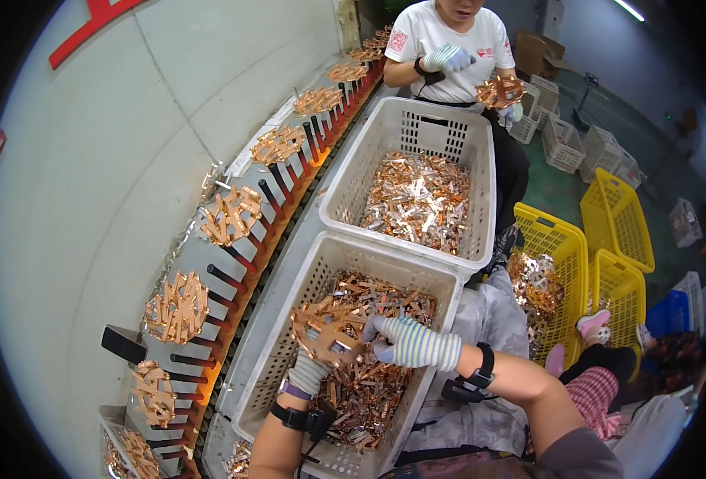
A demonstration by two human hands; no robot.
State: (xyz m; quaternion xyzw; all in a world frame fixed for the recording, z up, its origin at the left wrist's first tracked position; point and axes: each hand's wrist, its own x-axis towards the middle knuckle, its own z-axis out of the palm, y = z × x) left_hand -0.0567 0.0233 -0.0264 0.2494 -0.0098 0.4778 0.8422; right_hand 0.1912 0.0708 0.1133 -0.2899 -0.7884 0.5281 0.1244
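Over the nearer grey crate, my left hand in a striped glove is closed on a copper-coloured plate with cut-outs, held from below and partly hiding the fingers. My right hand, gloved the same way, has its bent fingertips together at the plate's right edge. Whatever they pinch is too small to make out. Beneath both hands lies a heap of small copper and silvery metal strips inside the crate.
A second grey crate of strips stands beyond, with a gloved co-worker behind it holding a similar plate. Along the left runs a conveyor with black-and-red rods and copper pieces. Yellow baskets stand at right.
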